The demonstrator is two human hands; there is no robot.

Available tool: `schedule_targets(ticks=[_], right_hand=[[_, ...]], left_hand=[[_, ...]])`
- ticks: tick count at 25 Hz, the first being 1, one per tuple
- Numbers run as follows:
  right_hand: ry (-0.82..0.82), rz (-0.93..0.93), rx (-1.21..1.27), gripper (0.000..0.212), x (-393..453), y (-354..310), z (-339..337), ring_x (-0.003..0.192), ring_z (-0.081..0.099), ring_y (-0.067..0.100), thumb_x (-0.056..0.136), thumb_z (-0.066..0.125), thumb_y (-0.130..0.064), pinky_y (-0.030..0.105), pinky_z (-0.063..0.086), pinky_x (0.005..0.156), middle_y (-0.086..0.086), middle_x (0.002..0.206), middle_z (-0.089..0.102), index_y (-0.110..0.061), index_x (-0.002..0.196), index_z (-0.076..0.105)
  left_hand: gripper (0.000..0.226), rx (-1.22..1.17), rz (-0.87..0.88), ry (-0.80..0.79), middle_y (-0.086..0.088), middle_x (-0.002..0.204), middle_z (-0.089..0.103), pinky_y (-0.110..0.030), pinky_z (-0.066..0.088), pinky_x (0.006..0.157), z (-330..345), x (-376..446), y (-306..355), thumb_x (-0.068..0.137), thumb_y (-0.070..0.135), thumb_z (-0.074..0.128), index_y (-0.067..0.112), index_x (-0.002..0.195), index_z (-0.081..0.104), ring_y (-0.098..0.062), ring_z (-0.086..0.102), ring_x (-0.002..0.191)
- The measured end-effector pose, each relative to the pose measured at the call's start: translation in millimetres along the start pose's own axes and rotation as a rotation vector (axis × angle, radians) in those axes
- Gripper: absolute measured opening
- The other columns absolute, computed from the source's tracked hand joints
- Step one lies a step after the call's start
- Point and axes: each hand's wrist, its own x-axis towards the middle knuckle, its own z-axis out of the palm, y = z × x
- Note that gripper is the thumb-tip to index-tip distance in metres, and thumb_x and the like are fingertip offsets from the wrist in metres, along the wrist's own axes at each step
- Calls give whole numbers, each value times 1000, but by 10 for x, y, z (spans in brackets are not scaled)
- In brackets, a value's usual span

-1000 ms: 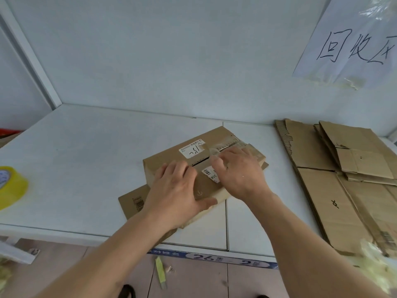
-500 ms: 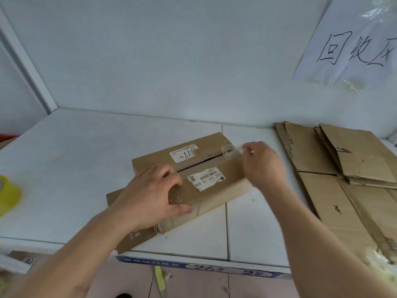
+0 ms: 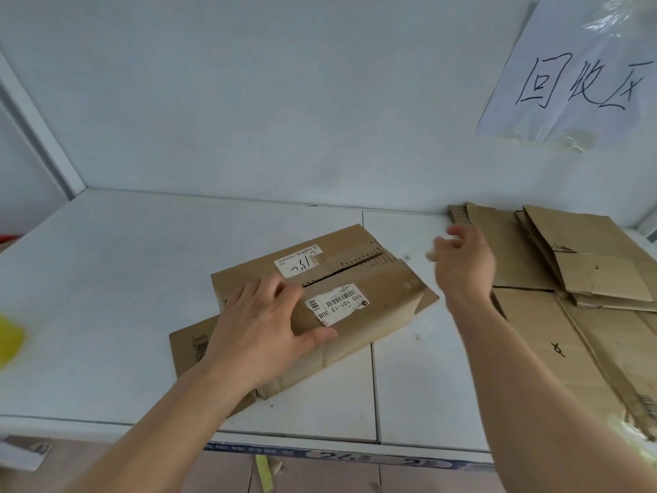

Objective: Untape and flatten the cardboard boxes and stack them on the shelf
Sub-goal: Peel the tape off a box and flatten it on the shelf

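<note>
The left grip [image 3: 263,329] lies spread on the cardboard box [image 3: 359,297], fingers flat over its top and thumb along the near side. The right grip [image 3: 462,265] hangs in the air beyond the box's right end, fingers curled; whether they pinch anything is too blurred to tell. The box sits near the front edge of the shelf [image 3: 142,272], on a flat cardboard sheet [image 3: 188,346]. Flattened boxes [image 3: 569,279] lie stacked at the shelf's right end.
</note>
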Motion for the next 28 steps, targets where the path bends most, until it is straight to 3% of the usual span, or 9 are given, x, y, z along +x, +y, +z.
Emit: schedule_targets(ticks=[2, 4, 7, 9, 12, 14, 16, 22, 28], right_hand=[[-41, -32, -116, 15, 26, 41, -61, 83, 65, 18, 98, 49, -26, 28, 47, 63, -1, 91, 71, -22, 100, 64], [-207, -163, -298, 35, -81, -13, 77, 81, 57, 21, 101, 43, -40, 31, 41, 70, 0, 86, 65, -15, 95, 67], [-350, -147, -359, 37, -192, -53, 259, 75, 54, 12, 94, 50, -54, 31, 38, 62, -6, 83, 60, -19, 88, 60], [-293, 19, -174, 22, -109, 13, 266, 76, 56, 13, 91, 61, -40, 29, 41, 59, -3, 88, 62, -18, 94, 61], [-237, 423, 414, 8, 0, 76, 105, 65, 56, 17, 94, 61, -16, 33, 52, 66, 4, 72, 63, -8, 98, 61], [-225, 482, 665, 2, 44, 61, -71, 58, 55, 15, 96, 59, -9, 31, 56, 71, 5, 64, 58, -8, 95, 59], [-174, 404, 706, 7, 48, 27, -304, 62, 56, 15, 96, 60, -10, 31, 58, 75, 5, 67, 57, -10, 89, 58], [-201, 178, 217, 15, -299, 241, -1201, 95, 69, 27, 85, 75, -32, 40, 56, 91, 3, 91, 74, -19, 91, 74], [-110, -14, -321, 9, -820, 556, -2259, 79, 59, 7, 90, 67, -35, 22, 44, 65, -10, 93, 62, -30, 97, 69]], left_hand=[[89, -14, 13, 2, 11, 120, 42, -32, 37, 98, -32, 22, -31, 69, 93, 19, 32, 126, 49, -15, 42, 116], [91, 35, -28, -3, 10, 121, 42, -33, 36, 99, -29, 41, 24, 67, 94, 14, 32, 125, 47, -16, 41, 117], [95, 92, -70, 15, 5, 121, 45, -41, 35, 102, 47, 61, 202, 63, 94, 16, 27, 122, 50, -24, 41, 117], [99, 124, -6, -6, 4, 129, 42, -51, 30, 106, 90, 59, 254, 59, 94, 24, 26, 126, 50, -27, 38, 124], [101, 137, 42, -62, 9, 147, 26, -51, 16, 114, 110, 71, 168, 59, 90, 19, 30, 139, 36, -23, 20, 138], [101, 115, 42, -69, 13, 154, 18, -51, 10, 117, 110, 78, 122, 62, 88, 14, 32, 144, 27, -21, 11, 144], [102, 96, 35, -98, 14, 157, 17, -52, 7, 118, 101, 81, 138, 65, 90, 9, 31, 148, 23, -20, 6, 147], [93, 72, -12, -146, 9, 156, 26, -57, 14, 115, 83, 160, 471, 76, 86, 14, 29, 148, 26, -24, 15, 145], [81, 73, -57, -149, 0, 152, 35, -59, 29, 108, 65, 177, 852, 84, 78, 31, 25, 144, 33, -33, 29, 137]])
